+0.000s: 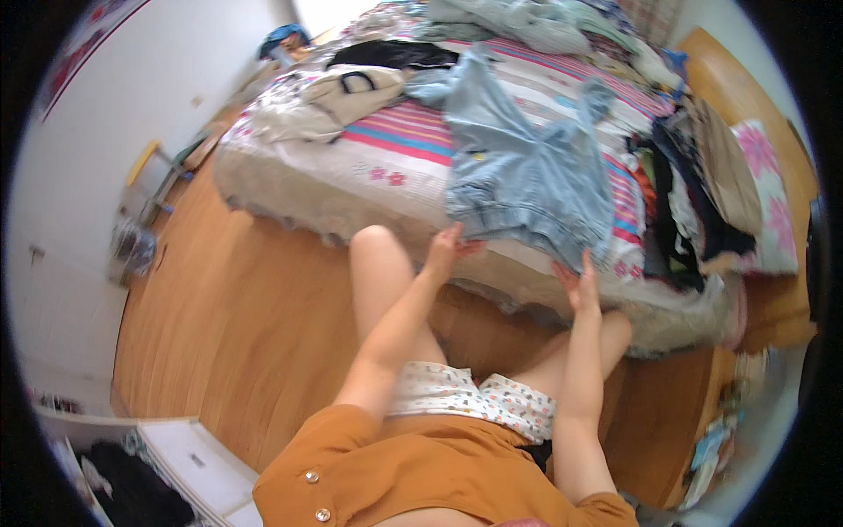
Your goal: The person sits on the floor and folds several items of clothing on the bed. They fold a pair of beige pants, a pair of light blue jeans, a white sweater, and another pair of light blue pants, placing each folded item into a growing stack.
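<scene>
Light blue denim trousers (pixel 527 171) lie spread on the bed, their elastic waistband towards me and the legs pointing away. My left hand (pixel 451 249) is at the left corner of the waistband, thumb above and fingers below the edge. At the right corner, my right hand (pixel 579 282) pinches the waistband in the same way. The waistband edge sags slightly between the two hands at the mattress edge.
The bed bears a striped coverlet (pixel 395 141). Beige garments (pixel 355 95) and a black garment (pixel 395 54) lie at its left, piled clothes (pixel 705 184) at its right beside a floral pillow (pixel 764 158). An open drawer (pixel 132 487) holding dark clothing is at lower left.
</scene>
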The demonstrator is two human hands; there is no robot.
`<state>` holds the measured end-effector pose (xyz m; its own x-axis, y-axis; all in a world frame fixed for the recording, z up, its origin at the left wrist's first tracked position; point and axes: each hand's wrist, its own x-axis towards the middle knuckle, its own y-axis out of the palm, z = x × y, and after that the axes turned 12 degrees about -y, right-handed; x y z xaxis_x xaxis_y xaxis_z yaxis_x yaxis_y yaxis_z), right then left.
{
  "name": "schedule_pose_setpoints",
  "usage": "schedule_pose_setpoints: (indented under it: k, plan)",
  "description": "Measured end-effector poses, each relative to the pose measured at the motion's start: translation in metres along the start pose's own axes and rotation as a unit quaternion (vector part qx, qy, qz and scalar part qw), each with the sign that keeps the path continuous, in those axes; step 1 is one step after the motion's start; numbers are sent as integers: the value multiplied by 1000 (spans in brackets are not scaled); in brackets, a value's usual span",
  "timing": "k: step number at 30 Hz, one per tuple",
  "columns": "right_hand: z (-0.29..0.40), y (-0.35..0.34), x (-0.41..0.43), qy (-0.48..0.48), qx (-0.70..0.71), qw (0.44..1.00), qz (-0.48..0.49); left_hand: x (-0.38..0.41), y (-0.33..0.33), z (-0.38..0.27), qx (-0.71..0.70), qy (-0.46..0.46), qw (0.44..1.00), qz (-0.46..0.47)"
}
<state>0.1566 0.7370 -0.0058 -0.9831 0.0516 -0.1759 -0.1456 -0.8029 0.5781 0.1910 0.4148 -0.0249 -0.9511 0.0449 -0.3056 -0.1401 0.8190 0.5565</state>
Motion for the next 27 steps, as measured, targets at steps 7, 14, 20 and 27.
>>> schedule_pose_setpoints:
  k: [7,14,20,27]
  plan:
    - [9,-9,-59,-79,48,992,86,-66,-1,-11,-25,117,992,-34]
    - [-19,-10,-110,19,38,996,82,-103,-1,30,-222,-17,962,-158]
    - [-30,-3,-109,-18,122,992,-18,-84,12,48,-427,6,901,-79]
    - [-74,22,-128,15,336,933,-131,-80,25,68,-423,-41,905,-16]
